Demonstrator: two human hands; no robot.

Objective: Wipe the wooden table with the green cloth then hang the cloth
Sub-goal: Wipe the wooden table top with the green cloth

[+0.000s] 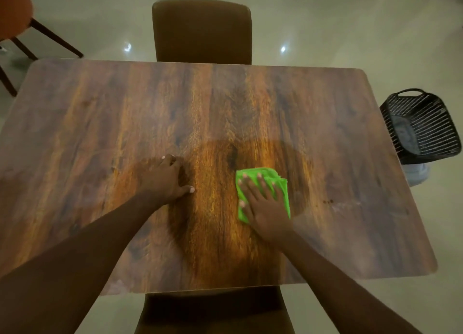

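Note:
The wooden table [100, 123] fills most of the view, its grain running away from me. A folded green cloth [280, 183] lies flat on it, right of the middle. My right hand [263, 205] presses down on the cloth with fingers spread, covering its lower left part. My left hand [165, 178] rests palm down on the bare wood to the left of the cloth, fingers curled a little and holding nothing. A darker, shinier patch of wood surrounds both hands.
A brown chair [201, 30] stands at the table's far edge, and another chair back [215, 311] at the near edge. A black slatted basket [421, 125] sits on the floor to the right. An orange chair [15, 15] is at the far left. A small dark stain [328, 201] marks the table's right side.

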